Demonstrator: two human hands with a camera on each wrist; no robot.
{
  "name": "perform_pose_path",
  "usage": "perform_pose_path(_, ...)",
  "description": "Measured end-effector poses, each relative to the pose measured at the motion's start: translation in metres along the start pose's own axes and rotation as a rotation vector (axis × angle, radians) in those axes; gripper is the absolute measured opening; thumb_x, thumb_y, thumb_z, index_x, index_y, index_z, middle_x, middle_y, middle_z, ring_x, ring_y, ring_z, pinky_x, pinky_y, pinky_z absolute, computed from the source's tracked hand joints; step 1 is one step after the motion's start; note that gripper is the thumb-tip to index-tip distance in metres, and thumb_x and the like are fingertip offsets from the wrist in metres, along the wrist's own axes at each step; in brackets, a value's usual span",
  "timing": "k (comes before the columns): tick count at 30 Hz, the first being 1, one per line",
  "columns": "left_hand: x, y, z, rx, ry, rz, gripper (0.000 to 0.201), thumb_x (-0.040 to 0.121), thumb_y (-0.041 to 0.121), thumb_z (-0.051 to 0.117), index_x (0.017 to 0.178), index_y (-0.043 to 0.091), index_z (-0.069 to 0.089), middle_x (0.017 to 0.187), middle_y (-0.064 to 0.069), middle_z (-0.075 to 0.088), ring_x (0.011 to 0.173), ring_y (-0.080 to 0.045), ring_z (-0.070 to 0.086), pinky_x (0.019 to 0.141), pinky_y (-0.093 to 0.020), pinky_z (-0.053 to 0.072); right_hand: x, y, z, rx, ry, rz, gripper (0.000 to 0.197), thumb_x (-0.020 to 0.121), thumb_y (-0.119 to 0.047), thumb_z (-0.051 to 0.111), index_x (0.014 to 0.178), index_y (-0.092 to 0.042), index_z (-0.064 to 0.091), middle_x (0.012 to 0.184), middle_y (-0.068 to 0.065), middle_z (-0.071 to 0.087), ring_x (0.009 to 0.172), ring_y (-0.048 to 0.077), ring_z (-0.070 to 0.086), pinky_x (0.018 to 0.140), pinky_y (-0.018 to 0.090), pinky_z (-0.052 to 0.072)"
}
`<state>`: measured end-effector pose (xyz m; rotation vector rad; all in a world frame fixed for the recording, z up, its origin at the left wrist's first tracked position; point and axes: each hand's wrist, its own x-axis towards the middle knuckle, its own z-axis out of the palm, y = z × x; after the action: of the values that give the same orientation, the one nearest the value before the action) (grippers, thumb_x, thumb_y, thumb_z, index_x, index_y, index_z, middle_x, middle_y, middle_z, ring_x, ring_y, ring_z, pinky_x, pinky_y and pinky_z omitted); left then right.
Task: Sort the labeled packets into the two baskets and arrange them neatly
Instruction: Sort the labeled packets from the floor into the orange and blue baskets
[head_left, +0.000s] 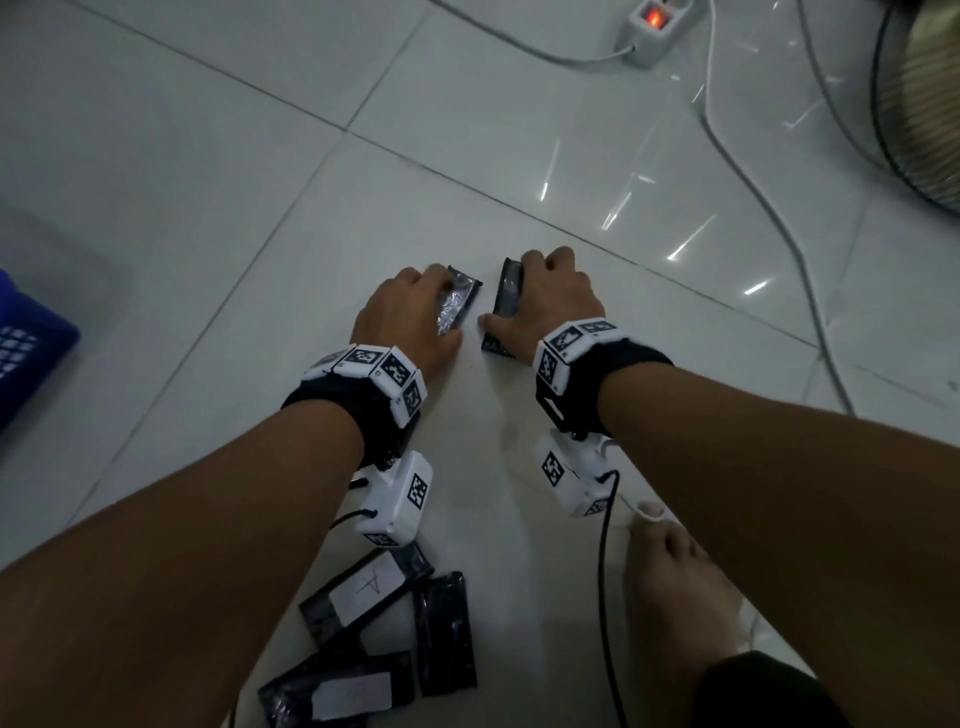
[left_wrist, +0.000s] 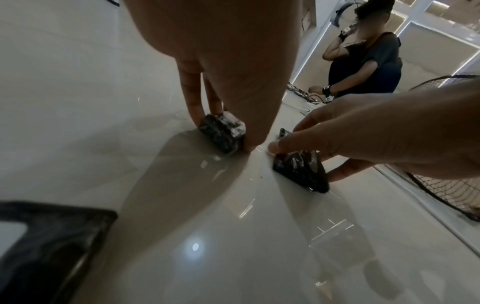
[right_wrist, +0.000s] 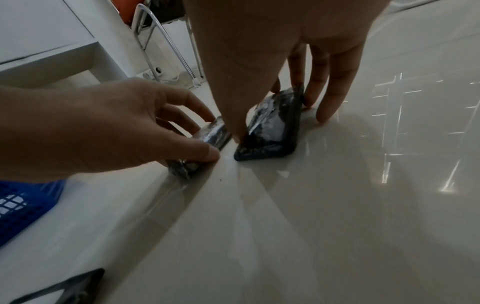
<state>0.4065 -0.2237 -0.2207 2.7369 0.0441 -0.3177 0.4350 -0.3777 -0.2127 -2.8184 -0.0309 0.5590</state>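
Two dark, shiny packets stand on edge on the white tile floor. My left hand (head_left: 445, 312) pinches the left packet (head_left: 460, 304) between thumb and fingers, seen close in the left wrist view (left_wrist: 221, 133). My right hand (head_left: 503, 306) grips the right packet (head_left: 508, 288) the same way, its thumb on the near side (right_wrist: 272, 127). The two packets are a small gap apart. Several more packets (head_left: 363, 592), some with white labels, lie flat near my forearms. A blue basket (head_left: 31, 353) sits at the far left.
A power strip (head_left: 654, 31) with a lit red switch and its cables (head_left: 769, 208) run across the floor at the back right. A floor fan (head_left: 924, 104) stands at the right edge. My bare foot (head_left: 675, 571) rests lower right. Another person (left_wrist: 369, 61) is behind.
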Motion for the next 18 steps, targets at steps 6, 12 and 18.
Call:
perform_pose_path(6, -0.005, -0.001, -0.011, -0.283, 0.059, -0.229, 0.034, 0.086, 0.031, 0.055, 0.116, 0.016, 0.054, 0.098, -0.007, 0.063, 0.087, -0.032, 0.058, 0.074, -0.033, 0.046, 0.0, -0.007, 0.001, 0.066, -0.034, -0.005, 0.065, 0.077, -0.033, 0.071, 0.133, -0.015, 0.041, 0.132, 0.011, 0.041, 0.116, 0.033, 0.045, 0.078, 0.034, 0.04)
perform_pose_path(12, -0.031, -0.038, -0.041, -0.899, -0.015, -0.509, 0.041, 0.086, 0.027, 0.039, 0.1, 0.0, 0.066, 0.094, -0.02, 0.071, 0.063, -0.027, 0.067, 0.052, -0.028, 0.05, -0.015, -0.051, -0.008, 0.743, -0.093, 0.128, 0.032, 0.089, -0.031, 0.052, 0.116, -0.017, 0.061, 0.102, 0.006, 0.065, 0.085, 0.023, 0.063, 0.07, 0.027, 0.051)
perform_pose_path(18, -0.092, -0.106, -0.107, -0.942, 0.171, -0.519, 0.034, 0.088, 0.043, 0.062, 0.093, 0.01, 0.067, 0.079, -0.007, 0.073, 0.05, -0.011, 0.061, 0.046, -0.02, 0.046, -0.052, -0.152, -0.028, 1.057, -0.461, 0.0, 0.028, 0.087, -0.016, 0.069, 0.105, 0.004, 0.064, 0.098, 0.021, 0.069, 0.085, 0.034, 0.071, 0.069, 0.041, 0.059)
